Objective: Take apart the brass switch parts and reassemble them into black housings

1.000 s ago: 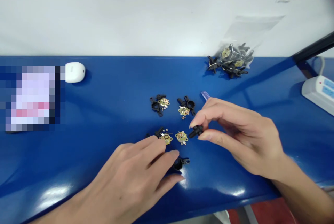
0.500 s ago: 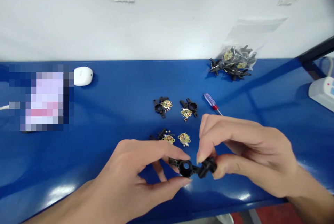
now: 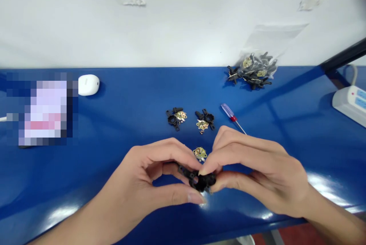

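My left hand (image 3: 160, 176) grips a black plastic bracket (image 3: 189, 174) with a round hole, thumb below and fingers above. A smaller black plastic piece (image 3: 208, 181) is pinched between thumb and forefinger of my right hand (image 3: 251, 172). The two black parts meet above the table; whether they are joined I cannot tell. Just beyond the fingers lies a brass-coloured metal plate (image 3: 199, 152). Farther back are two small groups, each with a black bracket (image 3: 172, 119), a brass-coloured plate (image 3: 202, 125) and tiny screws (image 3: 201, 132).
A screwdriver (image 3: 229, 112) with a clear purple handle lies right of the parts. Behind it sits a plastic bag (image 3: 257, 69) of similar parts. At the left are a blurred-out phone (image 3: 45, 111) and a white case (image 3: 89, 85); a white power strip (image 3: 350, 104) stands at the right.
My right hand has moved left, bringing the small black piece from the bracket's end up against its round part. My left hand now covers the nearer left group of parts.
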The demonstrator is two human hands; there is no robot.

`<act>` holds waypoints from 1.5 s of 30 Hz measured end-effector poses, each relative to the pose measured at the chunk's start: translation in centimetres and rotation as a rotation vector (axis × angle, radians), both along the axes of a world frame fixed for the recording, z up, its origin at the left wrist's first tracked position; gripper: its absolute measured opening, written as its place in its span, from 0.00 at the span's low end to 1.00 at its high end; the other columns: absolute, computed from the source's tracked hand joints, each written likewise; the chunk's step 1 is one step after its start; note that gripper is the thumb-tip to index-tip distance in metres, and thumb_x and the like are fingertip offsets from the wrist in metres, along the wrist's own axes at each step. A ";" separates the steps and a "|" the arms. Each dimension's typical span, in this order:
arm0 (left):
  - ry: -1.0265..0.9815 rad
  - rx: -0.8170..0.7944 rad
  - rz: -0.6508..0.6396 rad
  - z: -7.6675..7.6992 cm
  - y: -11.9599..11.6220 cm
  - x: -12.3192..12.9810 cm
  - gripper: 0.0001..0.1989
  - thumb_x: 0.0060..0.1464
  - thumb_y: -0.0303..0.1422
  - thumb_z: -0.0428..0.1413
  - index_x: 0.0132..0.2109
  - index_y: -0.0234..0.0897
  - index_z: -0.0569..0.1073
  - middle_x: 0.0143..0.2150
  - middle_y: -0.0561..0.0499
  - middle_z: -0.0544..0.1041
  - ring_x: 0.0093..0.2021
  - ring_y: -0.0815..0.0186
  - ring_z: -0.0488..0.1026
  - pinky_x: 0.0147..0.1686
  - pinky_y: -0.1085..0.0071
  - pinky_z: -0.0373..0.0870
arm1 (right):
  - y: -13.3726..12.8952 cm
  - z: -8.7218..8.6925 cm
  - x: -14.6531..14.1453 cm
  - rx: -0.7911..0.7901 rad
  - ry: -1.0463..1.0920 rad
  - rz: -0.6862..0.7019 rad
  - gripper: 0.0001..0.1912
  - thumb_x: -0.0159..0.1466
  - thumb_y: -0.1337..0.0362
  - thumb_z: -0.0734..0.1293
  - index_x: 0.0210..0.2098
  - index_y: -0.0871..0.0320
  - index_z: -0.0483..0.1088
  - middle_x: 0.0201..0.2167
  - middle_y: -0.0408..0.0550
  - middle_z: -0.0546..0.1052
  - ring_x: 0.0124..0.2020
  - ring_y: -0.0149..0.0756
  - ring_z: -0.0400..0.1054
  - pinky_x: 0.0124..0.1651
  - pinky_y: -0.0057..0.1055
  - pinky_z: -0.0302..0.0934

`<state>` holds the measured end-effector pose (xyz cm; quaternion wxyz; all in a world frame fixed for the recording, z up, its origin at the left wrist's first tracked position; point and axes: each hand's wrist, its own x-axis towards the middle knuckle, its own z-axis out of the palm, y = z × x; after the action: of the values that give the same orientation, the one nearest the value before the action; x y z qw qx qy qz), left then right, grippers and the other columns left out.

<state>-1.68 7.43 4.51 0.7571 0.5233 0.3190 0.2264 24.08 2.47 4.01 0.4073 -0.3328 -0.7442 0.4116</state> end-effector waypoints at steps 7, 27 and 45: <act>-0.018 -0.194 -0.052 -0.7 0.0 -0.5 0.15 0.60 0.22 0.73 0.48 0.47 0.90 0.40 0.55 0.91 0.41 0.69 0.89 0.44 0.79 0.84 | -0.1 -0.1 -0.7 0.114 -0.026 -0.061 0.09 0.75 0.69 0.74 0.54 0.65 0.81 0.42 0.51 0.82 0.40 0.32 0.73 0.44 0.33 0.72; -0.050 -0.276 -0.002 -0.7 0.2 0.0 0.18 0.60 0.20 0.72 0.51 0.47 0.90 0.39 0.54 0.92 0.39 0.69 0.91 0.43 0.81 0.84 | -0.1 -0.2 -0.9 0.172 -0.027 -0.130 0.11 0.72 0.71 0.77 0.53 0.61 0.84 0.39 0.48 0.84 0.36 0.33 0.76 0.42 0.37 0.73; -0.060 -0.395 -0.006 -0.9 0.1 0.0 0.17 0.58 0.24 0.75 0.52 0.45 0.90 0.40 0.48 0.92 0.40 0.62 0.91 0.44 0.72 0.88 | -0.1 0.1 -0.5 0.195 -0.095 -0.086 0.14 0.74 0.75 0.71 0.56 0.60 0.83 0.42 0.50 0.83 0.36 0.34 0.74 0.39 0.39 0.70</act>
<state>-1.72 7.54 3.56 0.8548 0.3586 0.3329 0.1730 23.59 2.38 4.13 0.4192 -0.3426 -0.7842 0.3031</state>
